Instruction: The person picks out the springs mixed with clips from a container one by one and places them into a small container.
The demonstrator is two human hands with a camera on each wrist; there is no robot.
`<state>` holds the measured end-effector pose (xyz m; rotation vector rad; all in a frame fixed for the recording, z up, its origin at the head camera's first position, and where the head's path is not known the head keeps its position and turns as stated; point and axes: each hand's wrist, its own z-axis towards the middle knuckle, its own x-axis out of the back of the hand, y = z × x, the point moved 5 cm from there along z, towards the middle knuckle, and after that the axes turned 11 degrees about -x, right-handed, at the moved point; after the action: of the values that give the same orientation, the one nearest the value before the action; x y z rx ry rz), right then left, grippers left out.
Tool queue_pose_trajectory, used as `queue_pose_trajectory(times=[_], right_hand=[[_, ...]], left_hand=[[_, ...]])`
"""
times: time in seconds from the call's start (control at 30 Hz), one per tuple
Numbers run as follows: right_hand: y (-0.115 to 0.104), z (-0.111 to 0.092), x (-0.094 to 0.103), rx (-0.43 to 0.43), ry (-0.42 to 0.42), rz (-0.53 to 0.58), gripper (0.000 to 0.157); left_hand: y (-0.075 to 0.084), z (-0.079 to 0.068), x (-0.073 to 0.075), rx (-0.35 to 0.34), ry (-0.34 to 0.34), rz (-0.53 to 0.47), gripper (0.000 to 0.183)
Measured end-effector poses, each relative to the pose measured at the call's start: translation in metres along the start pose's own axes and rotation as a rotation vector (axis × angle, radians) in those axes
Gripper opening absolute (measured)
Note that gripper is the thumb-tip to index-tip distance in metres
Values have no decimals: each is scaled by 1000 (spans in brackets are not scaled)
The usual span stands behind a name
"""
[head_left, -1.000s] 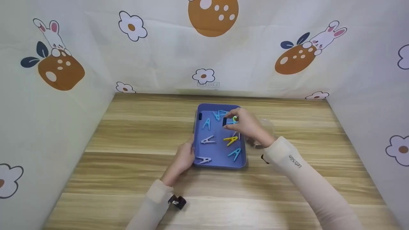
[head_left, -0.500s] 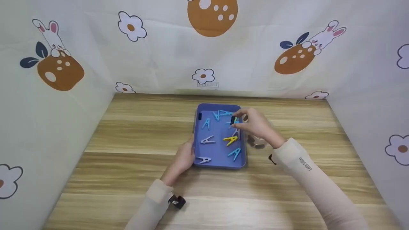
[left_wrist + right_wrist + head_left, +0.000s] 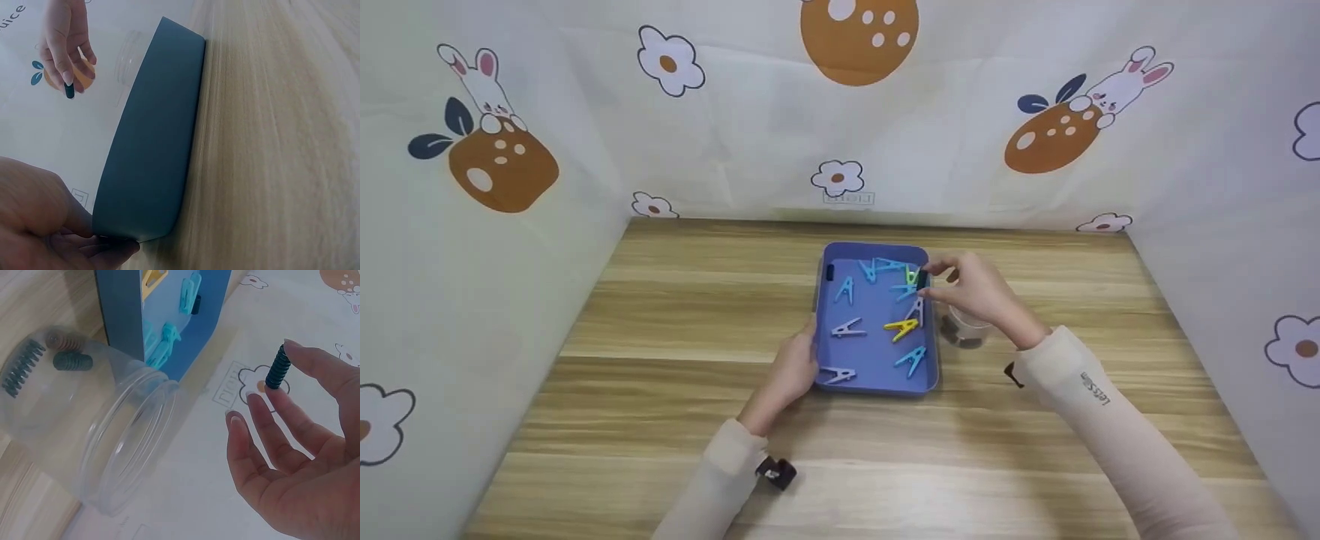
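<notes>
My left hand [image 3: 795, 366] holds the left side of a blue rectangular tray [image 3: 877, 367]; in the left wrist view its thumb and fingers grip the tray's corner. Between thumb and index finger, my right hand [image 3: 973, 289] pinches a small dark coil spring [image 3: 277, 367] by its two ends, over the tray's right edge in the head view. Beside the tray stands a clear plastic jar [image 3: 93, 439] with its mouth uncovered and several springs [image 3: 22, 368] at the bottom. Another dark spring [image 3: 830, 272] lies in the tray's far left corner.
Several plastic clothespins lie scattered in the tray, among them a yellow clothespin [image 3: 901, 328], a blue clothespin [image 3: 912, 361] and a lilac clothespin [image 3: 849, 328]. The wood-patterned table [image 3: 675, 330] is enclosed by a printed cloth [image 3: 750, 135] at the back and sides.
My right hand has moved right with the spring, from over the tray's middle to its right edge near the jar. The left hand and tray stay in place.
</notes>
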<state>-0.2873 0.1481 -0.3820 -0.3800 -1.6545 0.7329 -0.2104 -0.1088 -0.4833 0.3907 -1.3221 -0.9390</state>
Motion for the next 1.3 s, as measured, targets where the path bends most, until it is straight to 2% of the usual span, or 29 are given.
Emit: queue_pose_trajectory(times=[0.3,0.63,1.3], right_hand=[[13,-3,5,-30,13,17,40],[26,-8,12,-32,41,10,36],[50,-21,31,-62,96,-8,34]], left_hand=[[-1,-1,0,-27,13,17,54],[0,-2,1,-39,8,0,54],[-4,-2,0,7,-3,-37,53]])
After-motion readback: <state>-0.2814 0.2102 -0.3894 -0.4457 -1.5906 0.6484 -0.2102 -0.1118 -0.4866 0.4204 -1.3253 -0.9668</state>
